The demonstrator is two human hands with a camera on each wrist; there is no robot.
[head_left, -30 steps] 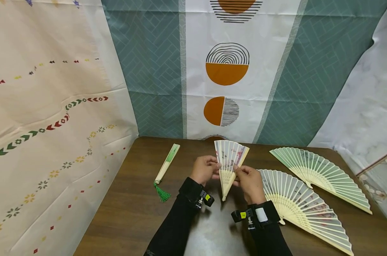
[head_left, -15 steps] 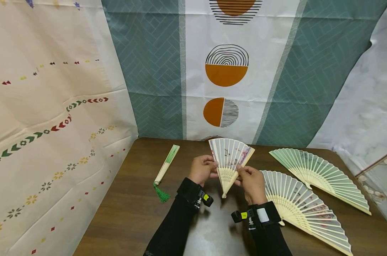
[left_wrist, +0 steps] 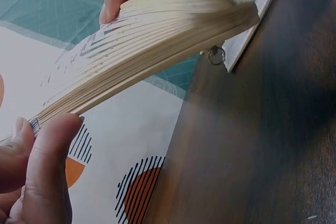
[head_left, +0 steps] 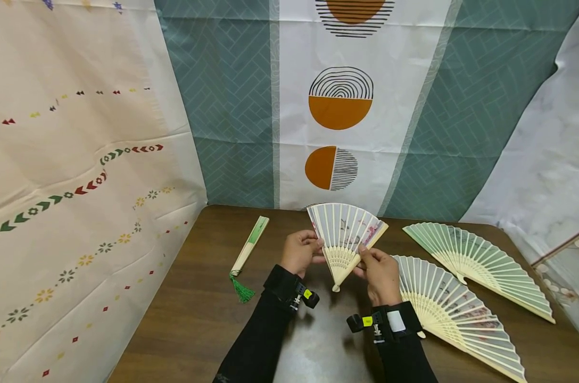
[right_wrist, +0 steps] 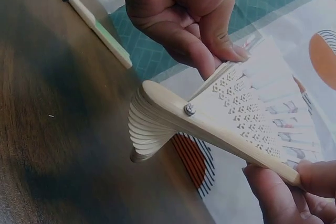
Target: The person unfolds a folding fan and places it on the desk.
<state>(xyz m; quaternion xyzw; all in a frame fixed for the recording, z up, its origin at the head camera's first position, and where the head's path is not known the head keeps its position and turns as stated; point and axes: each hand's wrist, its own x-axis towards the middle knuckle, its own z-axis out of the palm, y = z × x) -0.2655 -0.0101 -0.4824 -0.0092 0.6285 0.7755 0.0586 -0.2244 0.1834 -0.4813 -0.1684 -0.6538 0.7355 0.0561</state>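
Observation:
A white folding fan (head_left: pixel 343 234) with pale slats and a pink floral print is partly spread, held up over the table with its pivot end toward me. My left hand (head_left: pixel 300 253) pinches its left edge between thumb and fingers. On the other edge, my right hand (head_left: pixel 380 275) grips the outer stick, thumb on top. Stacked slats (left_wrist: pixel 136 51) fill the left wrist view, with the left thumb (left_wrist: pixel 50 156) pressed against them. In the right wrist view, a metal rivet (right_wrist: pixel 189 109) shows at the pivot, and pierced patterns run across the slats.
To the left lies a folded fan (head_left: pixel 249 246) with a green tassel (head_left: pixel 242 290). Two spread fans rest on the right, one white (head_left: pixel 462 319), one green (head_left: pixel 483 266) behind it. The brown table (head_left: pixel 189 330) meets a hanging patterned cloth (head_left: pixel 237 106) at the back.
The fan in my hands has spread wider, its left edge moving left and its right edge moving right. My hands have drawn slightly apart. The other fans lie as before.

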